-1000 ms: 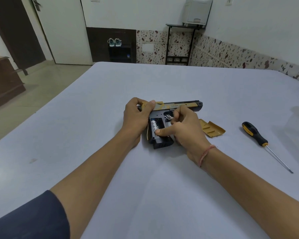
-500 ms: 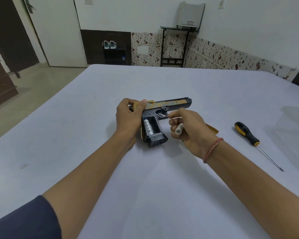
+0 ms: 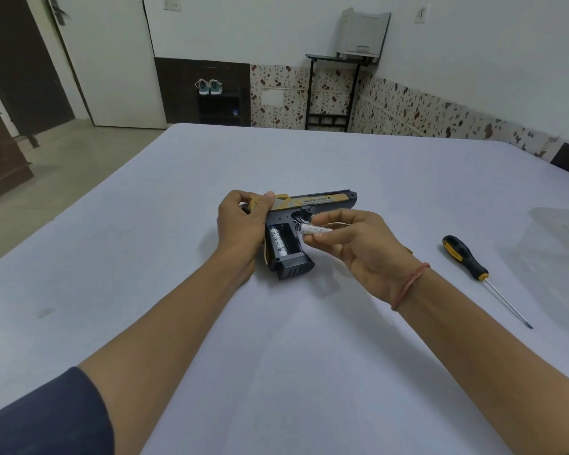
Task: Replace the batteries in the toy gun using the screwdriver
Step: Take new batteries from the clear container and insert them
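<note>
Across the middle and lower frame, a wide table point(image 3: 309, 372) covered in pale lilac cloth is filling most of the view. At centre frame, the black-and-gold plastic toy gun point(image 3: 316, 201) is lying on its side on that cloth. Its barrel is pointing right, its grip is pointing toward the bottom of the frame, and its battery compartment point(image 3: 291, 239) is standing open.

The left hand point(image 3: 240, 224) is curling round the rear of the slide, thumb on top, steadying it. Just right of the grip, the right hand point(image 3: 362, 247) is pinching a small white cylindrical battery point(image 3: 312, 229) between thumb and fingertips.

At the right of the frame, well apart from the gun, the black-and-yellow-handled screwdriver point(image 3: 463, 257) with its thin steel shaft is lying untouched. Inside the grip, a second white battery point(image 3: 278, 246) is sitting in the left slot, while the slot beside it is showing dark and empty.

Judging by this, the cover is already off and the swap is running partway through. Whether the pinched cell is going in or coming out cannot be told. Filling both slots, refitting the cover and driving the screw are seemingly remaining.
</note>
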